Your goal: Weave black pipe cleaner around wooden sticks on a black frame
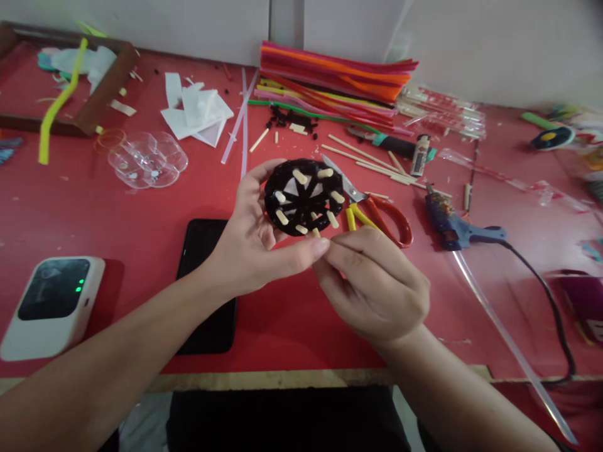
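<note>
While my left hand [257,245] grips the black wheel [304,198] from the left, fingers behind, thumb along the near rim, my right hand [377,282] is at that same near rim, fingers curled. Tips hidden; can't tell if they're closed on anything. Wheel is up over the middle of the bench [292,333].

Surface: bench top is red, littered toward the back edge, bare pale strip on the front edge. White wall [188,28] behind.

Counts:
- 8 pale pegs [300,176] round the wheel's rim
- 1 phone [207,320], front edge, partly under my left wrist
- 1 white box [51,307], 2 green lights, front edge, far left
- 1 wooden tray [110,88], back edge, left; 1 yellow strip [61,103] across its near side
- 1 clear flower-shaped dish [148,160], near the tray
- 2 lilac strips [232,136], crossing
- 1 pair of scissors [358,194], just right of the wheel
- 1 small bottle [420,157], toward the back edge
- 1 glue gun [440,216], right half
- 1 clear rod [514,347], from the gun past the front edge
- pipe cleaners [330,69], back edge; paper scraps [195,116]; wooden sticks [367,156]: overlapping, no reliable count
</note>
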